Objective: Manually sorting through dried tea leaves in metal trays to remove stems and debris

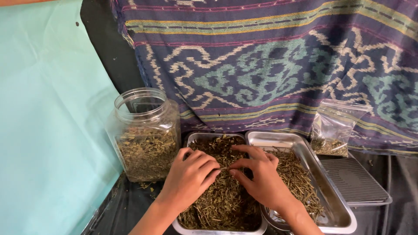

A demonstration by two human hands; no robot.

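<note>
- Both grips work at one spot: left hand (189, 176) and right hand (259, 176) each pinch a thin dried stem (224, 167) between fingertips, over the left metal tray (217, 228) heaped with dried herbs (220, 202).
- Patterned cloth (270, 65) hangs behind.
- Right tray (337, 217) holds sorted stems.
- Clear jar (146, 135), part full, stands left on the counter.
- Small plastic bag (335, 128) leans far right.

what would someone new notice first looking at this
Most likely the two hands meeting at the centre: the left hand and right hand pinch at dried herb stems heaped in a metal tray at the bottom middle. Behind them hangs a large woven cloth in purple and teal patterns. At left stands an open clear jar partly filled with the same dried leaves.
</note>
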